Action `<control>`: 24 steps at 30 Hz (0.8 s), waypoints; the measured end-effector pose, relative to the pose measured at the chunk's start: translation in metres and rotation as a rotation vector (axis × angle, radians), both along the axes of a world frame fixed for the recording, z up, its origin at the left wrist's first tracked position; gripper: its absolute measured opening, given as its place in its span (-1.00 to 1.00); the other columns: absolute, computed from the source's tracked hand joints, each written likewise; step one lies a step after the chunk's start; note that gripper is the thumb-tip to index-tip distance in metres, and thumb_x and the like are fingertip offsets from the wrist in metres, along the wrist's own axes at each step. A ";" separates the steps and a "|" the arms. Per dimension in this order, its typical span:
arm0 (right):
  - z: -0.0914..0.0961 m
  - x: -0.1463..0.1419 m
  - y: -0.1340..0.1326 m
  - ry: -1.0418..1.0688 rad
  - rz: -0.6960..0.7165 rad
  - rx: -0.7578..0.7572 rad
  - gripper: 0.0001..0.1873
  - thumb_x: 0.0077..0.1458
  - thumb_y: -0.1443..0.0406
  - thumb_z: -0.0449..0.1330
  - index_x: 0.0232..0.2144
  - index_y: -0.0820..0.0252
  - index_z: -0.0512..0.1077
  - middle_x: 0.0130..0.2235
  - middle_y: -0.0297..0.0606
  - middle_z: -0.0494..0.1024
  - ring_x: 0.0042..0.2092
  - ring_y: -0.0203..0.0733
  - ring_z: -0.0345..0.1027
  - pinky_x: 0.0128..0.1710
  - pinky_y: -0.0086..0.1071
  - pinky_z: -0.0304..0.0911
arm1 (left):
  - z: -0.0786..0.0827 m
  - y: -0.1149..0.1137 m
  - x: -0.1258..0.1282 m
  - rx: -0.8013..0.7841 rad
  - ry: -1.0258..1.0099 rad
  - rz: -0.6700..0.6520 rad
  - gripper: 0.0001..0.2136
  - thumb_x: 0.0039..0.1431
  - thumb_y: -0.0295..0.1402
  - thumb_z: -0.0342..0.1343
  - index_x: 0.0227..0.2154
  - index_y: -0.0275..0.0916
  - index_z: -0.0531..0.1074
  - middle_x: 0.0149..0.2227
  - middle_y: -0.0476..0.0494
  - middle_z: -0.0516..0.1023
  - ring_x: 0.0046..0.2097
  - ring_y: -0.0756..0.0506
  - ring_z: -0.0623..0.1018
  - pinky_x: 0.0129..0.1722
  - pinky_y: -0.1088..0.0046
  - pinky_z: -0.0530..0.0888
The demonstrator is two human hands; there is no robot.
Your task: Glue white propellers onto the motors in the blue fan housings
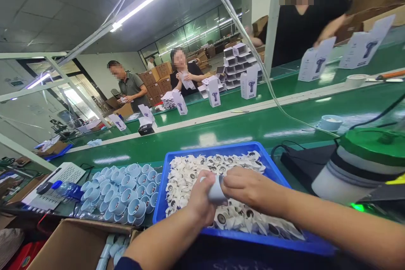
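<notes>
My left hand [201,202] is wrapped around a light blue, cup-shaped plastic housing [215,192], holding it above a blue tray [215,148]. At the housing's right end, my right hand [245,185] has its fingers pinched together; whatever sits between them is hidden. White bladed fan wheels [230,219] with dark round centres fill the tray beneath both hands. Left of the tray, many more light blue housings [126,196] are piled up, some showing small coloured wires inside.
A cardboard box [79,244] with light blue parts stands front left, beside a blue-capped bottle [66,190]. To the right is a white tub with a green lid [376,145]. Printed white cartons [249,82] line the green conveyor [202,139]; co-workers are across it.
</notes>
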State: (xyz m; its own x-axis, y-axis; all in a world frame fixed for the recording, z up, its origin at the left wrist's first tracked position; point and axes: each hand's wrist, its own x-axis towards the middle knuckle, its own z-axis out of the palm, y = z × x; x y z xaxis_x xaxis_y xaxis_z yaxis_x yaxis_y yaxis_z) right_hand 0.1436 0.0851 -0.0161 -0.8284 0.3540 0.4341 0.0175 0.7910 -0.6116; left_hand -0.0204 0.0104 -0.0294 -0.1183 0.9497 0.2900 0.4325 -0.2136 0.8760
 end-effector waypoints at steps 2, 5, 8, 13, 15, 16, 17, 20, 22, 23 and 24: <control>-0.001 0.000 0.000 -0.008 -0.020 -0.019 -0.71 0.23 0.27 0.03 -0.45 0.27 0.45 -0.46 -0.24 0.26 -0.35 -0.22 0.11 -0.23 -0.33 0.15 | 0.002 -0.004 -0.001 0.160 -0.090 -0.010 -0.70 0.28 -0.10 0.02 -0.22 -0.25 0.45 -0.36 -0.11 0.54 -0.39 -0.06 0.55 -0.41 0.41 0.54; -0.003 -0.002 -0.014 -0.052 -0.067 -0.109 -0.71 0.26 0.28 0.06 -0.45 0.31 0.42 -0.53 -0.35 0.21 -0.48 -0.33 0.08 -0.43 -0.46 0.09 | 0.006 -0.002 -0.017 0.569 -0.008 -0.228 -0.75 -0.07 -0.24 0.36 -0.31 -0.10 0.48 -0.33 -0.08 0.54 -0.24 -0.13 0.58 -0.20 0.27 0.56; 0.002 -0.004 -0.023 -0.087 -0.066 -0.146 -0.74 0.24 0.28 0.13 -0.47 0.31 0.43 -0.55 -0.39 0.17 -0.49 -0.36 0.09 -0.47 -0.51 0.06 | 0.008 0.003 -0.024 0.497 -0.032 -0.446 -0.71 -0.26 -0.22 0.46 -0.52 -0.09 0.45 -0.46 -0.02 0.48 -0.33 -0.12 0.54 -0.29 0.28 0.55; 0.016 0.000 -0.010 -0.070 -0.052 -0.072 -0.83 0.15 0.37 0.11 -0.41 0.25 0.50 -0.45 -0.30 0.24 -0.34 -0.26 0.08 -0.16 -0.33 0.14 | 0.001 -0.006 -0.001 -0.047 -0.538 -0.097 -0.66 0.19 0.03 0.12 -0.29 -0.17 0.36 -0.42 -0.03 0.44 -0.46 -0.04 0.46 -0.45 0.39 0.46; 0.015 -0.002 -0.009 -0.076 -0.054 -0.092 -0.84 0.14 0.35 0.13 -0.42 0.26 0.49 -0.46 -0.30 0.24 -0.35 -0.27 0.09 -0.21 -0.36 0.14 | -0.001 -0.009 0.000 0.049 -0.457 -0.049 -0.73 0.21 -0.07 0.14 -0.25 -0.17 0.37 -0.37 -0.06 0.46 -0.38 -0.06 0.49 -0.35 0.35 0.48; 0.012 -0.004 -0.011 -0.080 -0.069 -0.119 -0.80 0.18 0.33 0.11 -0.43 0.29 0.48 -0.48 -0.31 0.23 -0.38 -0.29 0.09 -0.27 -0.40 0.14 | -0.001 -0.009 -0.004 0.174 -0.365 -0.044 -0.75 0.13 -0.13 0.23 -0.27 -0.17 0.40 -0.32 -0.08 0.48 -0.30 -0.09 0.52 -0.26 0.30 0.50; 0.008 -0.006 -0.015 -0.088 -0.079 -0.151 -0.74 0.23 0.31 0.06 -0.44 0.31 0.46 -0.50 -0.33 0.21 -0.42 -0.32 0.09 -0.35 -0.45 0.13 | -0.001 -0.009 -0.009 0.313 -0.249 -0.078 -0.75 0.01 -0.20 0.32 -0.30 -0.15 0.44 -0.29 -0.09 0.50 -0.24 -0.11 0.53 -0.18 0.26 0.50; -0.003 -0.010 -0.028 -0.123 -0.046 -0.229 -0.58 0.35 0.25 -0.06 -0.47 0.33 0.42 -0.58 -0.39 0.16 -0.56 -0.39 0.03 -0.54 -0.52 0.03 | -0.001 -0.007 -0.023 0.450 -0.030 -0.391 -0.73 -0.30 -0.32 0.44 -0.50 -0.12 0.47 -0.42 -0.03 0.48 -0.31 -0.12 0.51 -0.20 0.25 0.51; -0.007 -0.007 -0.029 -0.118 -0.024 -0.233 -0.57 0.35 0.18 -0.01 -0.47 0.31 0.43 -0.55 -0.35 0.20 -0.51 -0.36 0.09 -0.51 -0.51 0.06 | -0.003 -0.008 -0.020 0.230 -0.221 -0.408 -0.65 -0.40 -0.23 0.48 -0.56 -0.14 0.42 -0.49 0.00 0.43 -0.37 -0.09 0.48 -0.26 0.30 0.50; -0.009 -0.004 -0.026 -0.092 -0.018 -0.205 -0.57 0.34 0.15 0.00 -0.45 0.31 0.45 -0.52 -0.31 0.23 -0.45 -0.33 0.11 -0.45 -0.49 0.10 | -0.005 -0.009 -0.016 0.101 -0.368 -0.320 -0.60 -0.37 -0.11 0.47 -0.53 -0.15 0.39 -0.48 0.00 0.41 -0.38 -0.08 0.47 -0.29 0.31 0.50; -0.010 -0.001 -0.021 -0.050 -0.007 -0.147 -0.56 0.35 0.13 -0.01 -0.42 0.29 0.48 -0.49 -0.28 0.24 -0.41 -0.28 0.12 -0.39 -0.44 0.12 | -0.006 -0.010 -0.009 -0.013 -0.505 -0.213 -0.55 -0.28 0.02 0.41 -0.49 -0.16 0.37 -0.46 -0.01 0.40 -0.40 -0.07 0.46 -0.34 0.33 0.49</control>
State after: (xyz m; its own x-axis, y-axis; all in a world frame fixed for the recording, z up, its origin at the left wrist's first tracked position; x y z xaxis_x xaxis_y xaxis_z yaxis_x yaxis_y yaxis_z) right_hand 0.1428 0.0644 -0.0261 -0.8450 0.4168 0.3349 0.0565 0.6924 -0.7193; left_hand -0.0297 0.0005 -0.0353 -0.0441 0.9711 0.2347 -0.0946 -0.2379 0.9667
